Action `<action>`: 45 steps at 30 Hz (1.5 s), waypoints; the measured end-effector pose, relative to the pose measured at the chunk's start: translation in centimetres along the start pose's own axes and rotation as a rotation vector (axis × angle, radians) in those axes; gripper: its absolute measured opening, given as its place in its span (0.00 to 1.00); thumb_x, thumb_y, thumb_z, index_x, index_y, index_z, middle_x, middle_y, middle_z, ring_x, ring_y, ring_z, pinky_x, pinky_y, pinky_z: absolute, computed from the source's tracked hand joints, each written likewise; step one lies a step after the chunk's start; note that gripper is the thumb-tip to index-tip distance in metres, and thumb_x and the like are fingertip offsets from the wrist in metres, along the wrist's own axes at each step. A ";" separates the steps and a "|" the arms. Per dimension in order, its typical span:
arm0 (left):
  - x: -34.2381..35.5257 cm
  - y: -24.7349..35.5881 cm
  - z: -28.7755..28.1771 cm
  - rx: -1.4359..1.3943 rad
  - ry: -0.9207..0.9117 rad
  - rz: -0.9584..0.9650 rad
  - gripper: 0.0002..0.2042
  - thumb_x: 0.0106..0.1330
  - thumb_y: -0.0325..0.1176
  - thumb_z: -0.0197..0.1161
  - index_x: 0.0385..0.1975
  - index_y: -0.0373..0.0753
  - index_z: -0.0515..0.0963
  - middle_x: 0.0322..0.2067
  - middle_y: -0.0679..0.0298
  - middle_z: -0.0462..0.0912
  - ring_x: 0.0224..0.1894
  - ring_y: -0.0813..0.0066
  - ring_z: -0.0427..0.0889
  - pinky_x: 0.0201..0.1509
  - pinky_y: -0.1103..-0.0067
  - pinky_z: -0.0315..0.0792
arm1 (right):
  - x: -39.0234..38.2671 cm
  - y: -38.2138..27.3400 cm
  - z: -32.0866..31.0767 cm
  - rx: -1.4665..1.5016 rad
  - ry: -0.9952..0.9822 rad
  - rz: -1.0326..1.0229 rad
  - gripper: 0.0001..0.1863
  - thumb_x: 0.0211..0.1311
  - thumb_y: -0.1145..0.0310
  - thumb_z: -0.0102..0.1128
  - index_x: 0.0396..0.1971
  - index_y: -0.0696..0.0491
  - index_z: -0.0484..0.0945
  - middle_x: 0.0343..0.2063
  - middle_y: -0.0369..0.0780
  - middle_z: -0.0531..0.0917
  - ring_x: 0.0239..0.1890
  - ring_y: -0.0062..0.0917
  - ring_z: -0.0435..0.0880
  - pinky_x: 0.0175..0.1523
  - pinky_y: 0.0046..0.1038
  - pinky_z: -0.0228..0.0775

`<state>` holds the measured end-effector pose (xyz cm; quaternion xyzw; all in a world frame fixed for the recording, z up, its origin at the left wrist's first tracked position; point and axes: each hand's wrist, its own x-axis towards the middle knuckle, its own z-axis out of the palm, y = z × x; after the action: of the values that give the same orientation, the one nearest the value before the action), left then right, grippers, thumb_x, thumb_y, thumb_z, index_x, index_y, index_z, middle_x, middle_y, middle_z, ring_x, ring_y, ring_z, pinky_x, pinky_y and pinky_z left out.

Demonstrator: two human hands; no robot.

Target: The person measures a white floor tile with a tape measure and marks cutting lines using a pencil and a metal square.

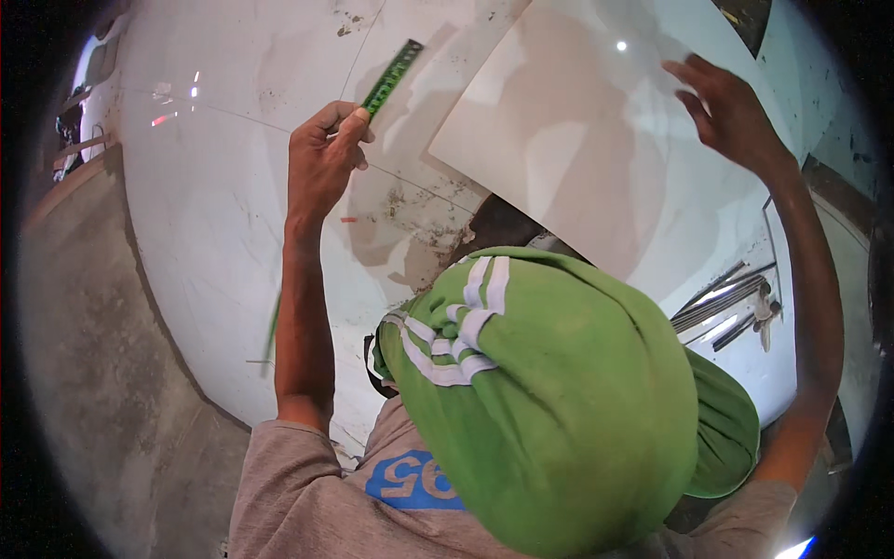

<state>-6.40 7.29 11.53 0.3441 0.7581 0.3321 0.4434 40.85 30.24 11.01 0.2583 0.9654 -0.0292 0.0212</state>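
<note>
My left hand (331, 149) is closed on a green-and-black measuring tape strip (393, 79), pinched between thumb and fingers. One end points up and to the right over a white surface (214, 214). A thin green length also shows beside my left forearm, but whether it is the same strip I cannot tell. On the far right, my right hand (722, 102) is raised with bent fingers apart, holding nothing. It is near the right side of a large pale flat sheet (549, 121), which lies at an angle on the white surface and carries shadows.
Several metal rods (722, 300) lie bundled at the right, inside my right forearm. Green cloth with white stripes (596, 401) covers the lower middle. A dark gap (503, 226) shows beside the sheet's near edge. Grey concrete floor (102, 326) runs along the left.
</note>
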 end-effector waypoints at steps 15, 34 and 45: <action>-0.4 7.8 10.0 0.430 -0.419 0.266 0.11 0.79 0.31 0.56 0.44 0.32 0.84 0.31 0.63 0.86 0.25 0.81 0.80 0.28 0.80 0.76 | -7.1 -7.2 0.3 0.637 -0.092 0.450 0.20 0.76 0.68 0.65 0.65 0.52 0.80 0.43 0.38 0.86 0.37 0.24 0.83 0.43 0.31 0.80; -4.5 -7.7 12.6 -0.151 -0.121 -0.203 0.12 0.79 0.42 0.62 0.44 0.41 0.85 0.30 0.70 0.87 0.31 0.85 0.81 0.33 0.82 0.70 | -6.1 -9.2 8.2 0.732 -0.095 0.316 0.19 0.72 0.67 0.65 0.58 0.58 0.81 0.41 0.48 0.82 0.41 0.42 0.86 0.48 0.43 0.80; 0.6 -6.2 11.2 -0.188 -0.075 -0.085 0.11 0.78 0.41 0.64 0.38 0.41 0.86 0.24 0.77 0.74 0.25 0.90 0.66 0.28 0.85 0.61 | -2.6 -10.4 7.7 0.787 -0.031 0.242 0.19 0.72 0.67 0.66 0.58 0.58 0.83 0.37 0.45 0.84 0.35 0.35 0.85 0.44 0.37 0.79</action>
<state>2.09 6.66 1.92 0.2810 0.7204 0.3694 0.5154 38.11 19.40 3.90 0.3580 0.8428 -0.3973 -0.0614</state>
